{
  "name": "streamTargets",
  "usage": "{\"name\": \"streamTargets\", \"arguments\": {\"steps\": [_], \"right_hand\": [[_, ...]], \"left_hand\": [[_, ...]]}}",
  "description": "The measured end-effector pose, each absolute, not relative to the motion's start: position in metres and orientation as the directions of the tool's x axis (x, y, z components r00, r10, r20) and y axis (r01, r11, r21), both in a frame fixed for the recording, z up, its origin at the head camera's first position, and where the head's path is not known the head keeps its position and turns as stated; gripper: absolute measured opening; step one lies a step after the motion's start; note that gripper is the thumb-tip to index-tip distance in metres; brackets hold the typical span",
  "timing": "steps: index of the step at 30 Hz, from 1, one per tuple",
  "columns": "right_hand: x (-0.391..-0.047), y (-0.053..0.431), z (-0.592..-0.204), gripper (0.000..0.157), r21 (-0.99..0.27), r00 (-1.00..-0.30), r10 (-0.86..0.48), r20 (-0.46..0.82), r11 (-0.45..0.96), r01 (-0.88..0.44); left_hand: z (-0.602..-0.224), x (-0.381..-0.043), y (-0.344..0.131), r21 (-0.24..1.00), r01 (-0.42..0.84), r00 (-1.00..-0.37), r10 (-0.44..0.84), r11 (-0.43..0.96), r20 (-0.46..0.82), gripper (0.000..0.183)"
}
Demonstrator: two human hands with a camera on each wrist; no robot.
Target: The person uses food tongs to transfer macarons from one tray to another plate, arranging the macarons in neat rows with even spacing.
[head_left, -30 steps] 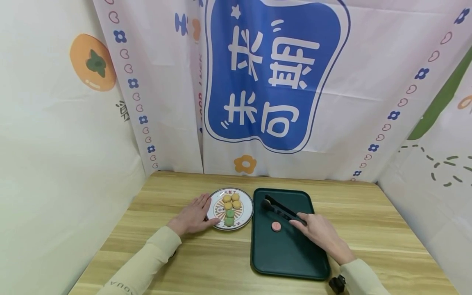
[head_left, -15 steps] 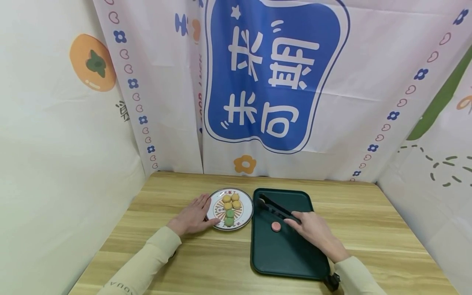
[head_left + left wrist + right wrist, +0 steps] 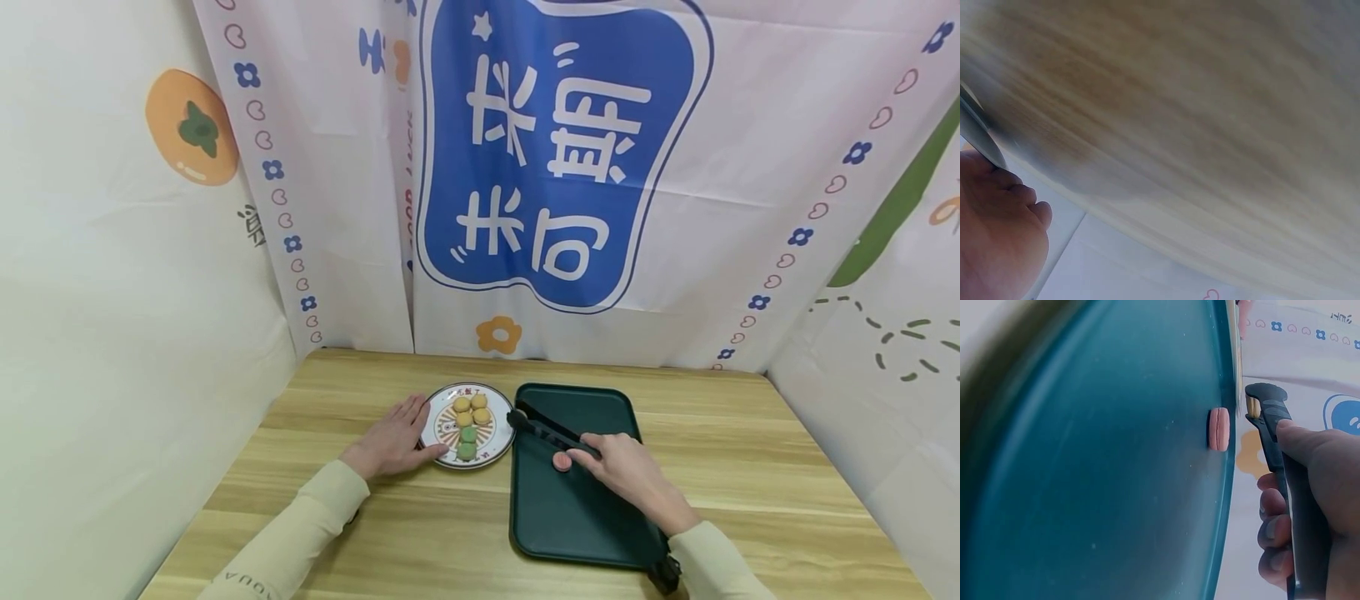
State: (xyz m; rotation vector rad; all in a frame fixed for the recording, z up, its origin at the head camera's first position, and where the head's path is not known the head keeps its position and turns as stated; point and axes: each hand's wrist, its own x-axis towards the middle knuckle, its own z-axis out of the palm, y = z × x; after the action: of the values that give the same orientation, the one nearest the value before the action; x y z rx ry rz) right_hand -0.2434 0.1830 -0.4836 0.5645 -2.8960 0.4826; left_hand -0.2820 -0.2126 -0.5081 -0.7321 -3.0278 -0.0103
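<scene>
My left hand [image 3: 393, 442] lies at the left rim of the round white plate [image 3: 437, 417], its fingers straight and the thumb over the near edge. On the plate sit several yellow macarons [image 3: 481, 416] and two green macarons [image 3: 467, 452]. With my right hand [image 3: 633, 475] I grip a pair of black tongs [image 3: 555, 432], thumb on one arm and fingers curled around the other. Between the tongs' tips a yellowish macaron [image 3: 1254, 407] is pinched, near the plate's right rim. A pink macaron [image 3: 562, 461] lies on the dark green tray [image 3: 577, 525], below the tongs.
The tray stands on the wooden table [image 3: 420, 533] just right of the plate. Printed cloth [image 3: 360, 292] hangs behind the table's far edge, with pale walls of cloth on both sides. A black wrist device [image 3: 664, 575] sits by the right sleeve.
My right hand has moved left across the tray, carrying the tongs and the macaron from over the tray to the plate's right edge. The left hand and the plate stay where they were.
</scene>
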Motion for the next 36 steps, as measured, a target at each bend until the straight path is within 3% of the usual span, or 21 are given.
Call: {"name": "streamTargets", "arguments": {"steps": [7, 21, 36], "right_hand": [[-0.243, 0.176, -0.483, 0.027, -0.286, -0.909, -0.361, 0.208, 0.866, -0.410], [-0.243, 0.159, -0.485, 0.023, -0.325, -0.885, -0.408, 0.222, 0.825, -0.462], [-0.246, 0.152, -0.487, 0.031, -0.286, -0.878, -0.424, 0.223, 0.832, -0.475]], "left_hand": [[-0.508, -0.282, -0.213, 0.003, 0.450, -0.893, 0.450, 0.893, 0.017, 0.102], [-0.509, -0.282, -0.212, 0.001, 0.436, -0.900, 0.436, 0.900, 0.004, 0.101], [-0.510, -0.284, -0.212, -0.008, 0.425, -0.905, 0.425, 0.905, -0.019, 0.104]]}}
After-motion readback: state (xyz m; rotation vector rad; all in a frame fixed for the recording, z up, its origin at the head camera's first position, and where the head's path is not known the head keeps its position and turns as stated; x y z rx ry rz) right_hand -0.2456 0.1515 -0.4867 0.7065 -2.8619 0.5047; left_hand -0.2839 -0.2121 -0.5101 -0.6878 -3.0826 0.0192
